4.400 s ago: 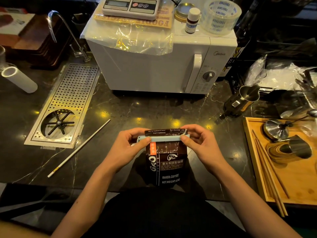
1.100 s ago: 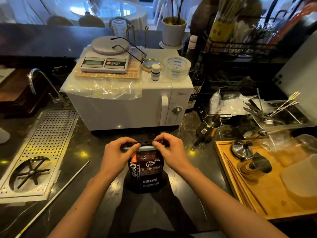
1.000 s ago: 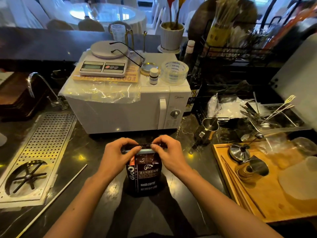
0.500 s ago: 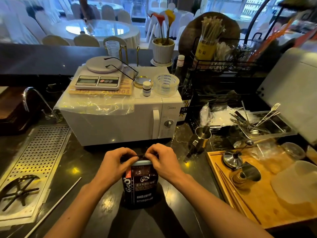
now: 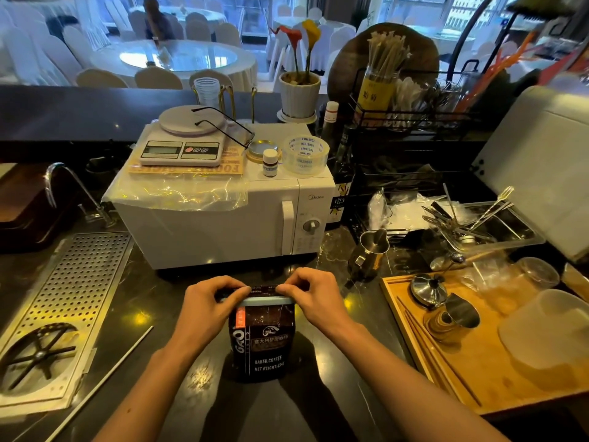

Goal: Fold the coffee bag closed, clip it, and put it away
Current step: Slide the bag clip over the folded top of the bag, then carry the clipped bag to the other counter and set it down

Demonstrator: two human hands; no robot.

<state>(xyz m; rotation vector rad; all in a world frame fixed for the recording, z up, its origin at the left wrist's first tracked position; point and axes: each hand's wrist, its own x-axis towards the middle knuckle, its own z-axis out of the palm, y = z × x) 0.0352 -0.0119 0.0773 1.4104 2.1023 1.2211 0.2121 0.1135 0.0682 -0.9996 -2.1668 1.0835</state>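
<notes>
With my left hand [image 5: 208,301] and right hand [image 5: 314,295] pinched shut on the pale blue clip [image 5: 266,302] across the folded top of the coffee bag [image 5: 262,339], upright near the counter's [image 5: 165,317] front edge, I judge clipping nearly done; next, storing it.

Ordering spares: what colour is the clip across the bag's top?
Pale blue clip, seen in the head view.

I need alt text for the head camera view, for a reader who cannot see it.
Two hands, left hand and right hand, press a pale blue clip onto the folded top of a dark coffee bag standing on a black counter, before a white microwave.
</notes>
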